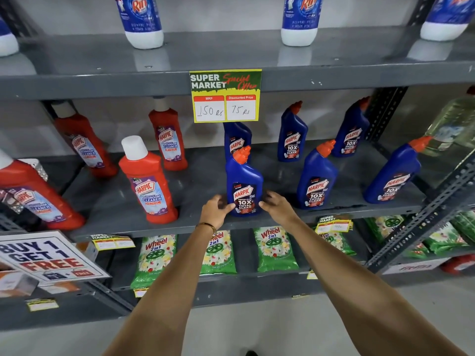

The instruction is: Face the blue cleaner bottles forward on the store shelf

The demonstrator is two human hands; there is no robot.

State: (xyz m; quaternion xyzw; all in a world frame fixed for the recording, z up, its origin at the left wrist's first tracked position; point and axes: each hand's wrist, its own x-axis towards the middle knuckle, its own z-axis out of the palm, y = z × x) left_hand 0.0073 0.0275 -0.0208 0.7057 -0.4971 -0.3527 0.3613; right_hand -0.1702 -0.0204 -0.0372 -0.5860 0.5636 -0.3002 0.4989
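Blue Harpic bottles, six in all, on the right half of the grey middle shelf [200,181], at about three o'clock from the red Harpic bathroom cleaner bottles [147,186].

Front row, left to right. Front-left blue bottle [244,186]: near the shelf lip, upright, label square to the aisle; bracketed low down by both hands. Left hand [215,210] at the bottle's nine o'clock, fingers curled, thumb tip against the label edge. Right hand [277,205] at its three o'clock, fingers loosely bent, tips at or just off the bottle's side; not closed round it. More a light steadying touch than a firm hold, by the look of it. Front-middle blue bottle [317,181]: label forward, at three o'clock from the held one. Front-right blue bottle [393,176]: label forward too, leaning in the wide-angle view.

Back row, at twelve o'clock from the front row. Back-left blue bottle [236,142]: partly hidden behind the price tag [225,96], label showing. Back-middle blue bottle [292,137] and back-right blue bottle [352,134]: labels readable, turned slightly.

Judged progress: nearly done. Likely left: release of the front-left bottle, perhaps small twists to the back pair.
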